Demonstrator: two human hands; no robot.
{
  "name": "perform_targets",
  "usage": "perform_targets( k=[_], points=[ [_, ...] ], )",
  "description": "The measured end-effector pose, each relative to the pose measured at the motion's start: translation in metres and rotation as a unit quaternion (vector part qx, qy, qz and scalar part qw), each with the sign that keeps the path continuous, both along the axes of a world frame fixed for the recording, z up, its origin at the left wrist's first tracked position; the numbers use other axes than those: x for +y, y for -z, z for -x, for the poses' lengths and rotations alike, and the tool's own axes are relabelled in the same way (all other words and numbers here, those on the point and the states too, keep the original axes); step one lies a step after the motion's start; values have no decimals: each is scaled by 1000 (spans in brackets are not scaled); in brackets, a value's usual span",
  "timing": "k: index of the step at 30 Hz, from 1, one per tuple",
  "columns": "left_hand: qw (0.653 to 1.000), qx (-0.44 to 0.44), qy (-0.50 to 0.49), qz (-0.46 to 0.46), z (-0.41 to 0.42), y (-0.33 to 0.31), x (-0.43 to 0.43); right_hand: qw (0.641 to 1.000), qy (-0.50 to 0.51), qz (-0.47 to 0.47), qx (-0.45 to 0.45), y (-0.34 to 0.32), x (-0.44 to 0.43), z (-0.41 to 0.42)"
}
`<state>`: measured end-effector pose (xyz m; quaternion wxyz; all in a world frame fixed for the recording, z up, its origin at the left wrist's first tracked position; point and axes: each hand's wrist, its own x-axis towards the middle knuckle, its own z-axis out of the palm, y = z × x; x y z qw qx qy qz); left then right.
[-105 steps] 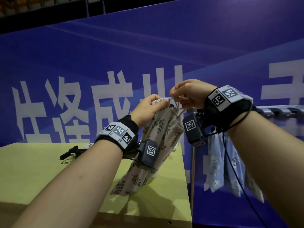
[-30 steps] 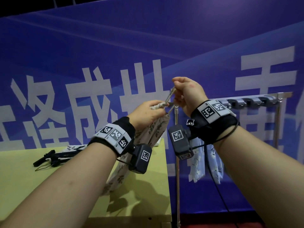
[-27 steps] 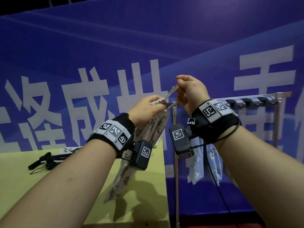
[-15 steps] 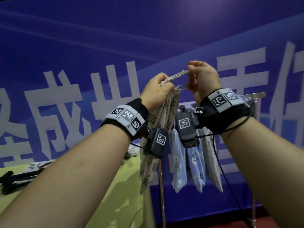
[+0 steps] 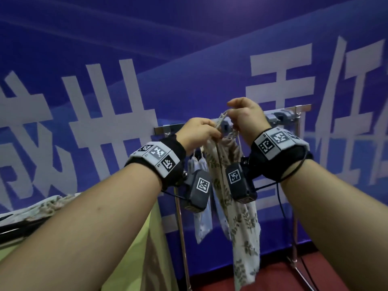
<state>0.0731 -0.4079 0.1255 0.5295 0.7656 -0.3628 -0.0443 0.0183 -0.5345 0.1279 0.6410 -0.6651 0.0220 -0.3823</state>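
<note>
Both forearms are bare. Behind the left hand (image 5: 197, 133) sits a black fabric wrist wrap (image 5: 176, 152), banded with pale grey panels (image 5: 156, 159) that carry black square code markers. The right hand (image 5: 247, 116) has the same wrap (image 5: 294, 160). A dark grey box (image 5: 199, 189) with one marker hangs under each wrist. A round metal stud (image 5: 185, 174) shows on the left, and thin black cables (image 5: 279, 198) trail on the right.

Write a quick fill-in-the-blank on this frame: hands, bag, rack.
1. The left hand grips the top of the bag; the right hand pinches its ____.
2. The bag's print shows ____.
3. The hung bags on the rack are pale ____.
4. The table lies ____ of the rack.
Missing: drawstring; leaves; blue; left.
</note>
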Motion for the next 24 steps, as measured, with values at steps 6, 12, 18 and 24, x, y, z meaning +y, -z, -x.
perform_targets(
  k=[6,12,18,24],
  points=[
    [996,62,44,-46,-3,14,-32,999,-3,43,24,21,-26,-3],
    [984,146,84,-52,-6,19,-45,998,-5,56,40,36,-48,-6],
    [983,170,61,-26,-12,26,-60,997,-19,32,68,51,-64,-2],
    [962,265,71,2,-20,40,-82,990,-66,25,124,75,-82,3]
  ],
)
